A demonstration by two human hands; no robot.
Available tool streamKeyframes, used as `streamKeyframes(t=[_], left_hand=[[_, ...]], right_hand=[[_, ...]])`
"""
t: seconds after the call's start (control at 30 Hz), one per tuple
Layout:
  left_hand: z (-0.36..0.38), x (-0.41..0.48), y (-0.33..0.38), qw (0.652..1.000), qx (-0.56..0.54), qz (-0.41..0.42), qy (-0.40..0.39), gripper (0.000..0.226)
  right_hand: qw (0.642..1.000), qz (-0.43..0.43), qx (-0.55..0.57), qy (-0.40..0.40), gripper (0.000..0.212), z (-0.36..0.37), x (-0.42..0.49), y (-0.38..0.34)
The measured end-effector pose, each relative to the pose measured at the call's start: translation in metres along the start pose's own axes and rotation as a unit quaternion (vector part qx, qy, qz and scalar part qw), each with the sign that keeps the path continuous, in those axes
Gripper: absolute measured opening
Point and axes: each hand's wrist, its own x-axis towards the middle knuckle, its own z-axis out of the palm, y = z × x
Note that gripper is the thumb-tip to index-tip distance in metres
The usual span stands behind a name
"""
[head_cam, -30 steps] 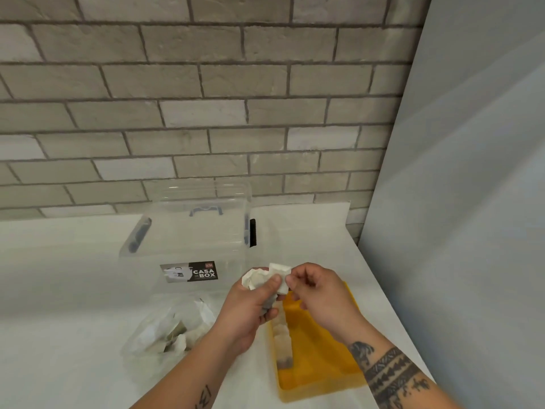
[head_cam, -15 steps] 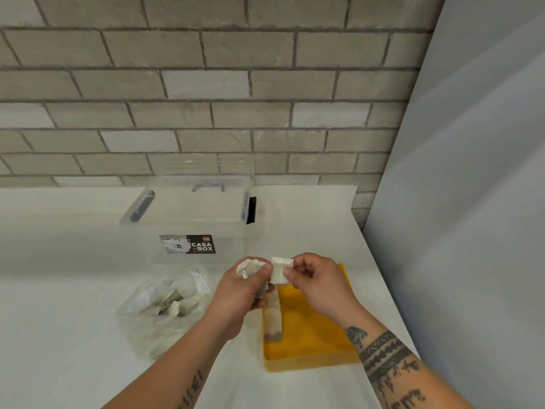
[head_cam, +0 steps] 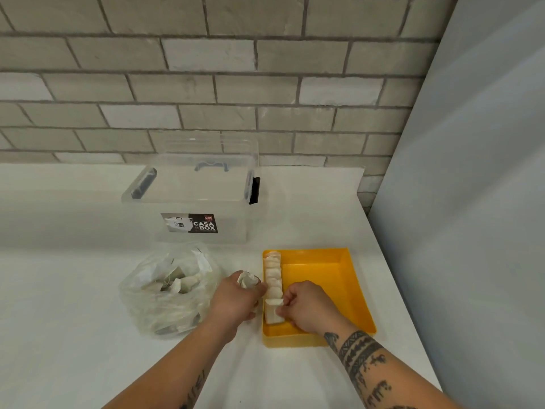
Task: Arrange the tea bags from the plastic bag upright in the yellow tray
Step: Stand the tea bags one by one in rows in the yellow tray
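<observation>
A yellow tray [head_cam: 330, 270] lies on the white counter, with a row of several white tea bags [head_cam: 272, 273] standing upright along its left wall. My right hand [head_cam: 309, 308] is inside the tray and pinches a tea bag [head_cam: 272, 311] at the near end of that row. Just left of the tray, my left hand [head_cam: 236, 299] grips a small bundle of tea bags [head_cam: 247, 280]. A clear plastic bag [head_cam: 168, 293] holding more tea bags lies further left.
A clear lidded storage box [head_cam: 191, 196] labelled CASA BOX stands behind the bag and tray against the brick wall. A grey panel [head_cam: 472, 202] rises along the counter's right edge. White counter [head_cam: 59, 320] extends to the left.
My right hand has come down from beside my left hand into the tray, bringing one tea bag to the near end of the row. My left hand has lowered too.
</observation>
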Motion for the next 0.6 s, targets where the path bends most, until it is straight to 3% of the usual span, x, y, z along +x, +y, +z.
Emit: streamKeyframes(t=[0.17,0.4,0.6], left_hand=[[0.001,0.001,-0.002,1.000,-0.007,-0.011,0.004,0.012],[0.003,-0.006,0.002,1.000,-0.011,-0.019,0.004,0.010],[0.003,-0.010,0.007,1.000,-0.011,-0.027,-0.002,0.010]], right_hand=[[0.999,0.008,-0.048,0.011,0.022,-0.001,-0.002,-0.003],[0.985,0.022,-0.167,-0.037,0.045,0.000,-0.005,-0.009],[0.988,0.012,-0.155,-0.018,0.053,0.008,-0.001,-0.010]])
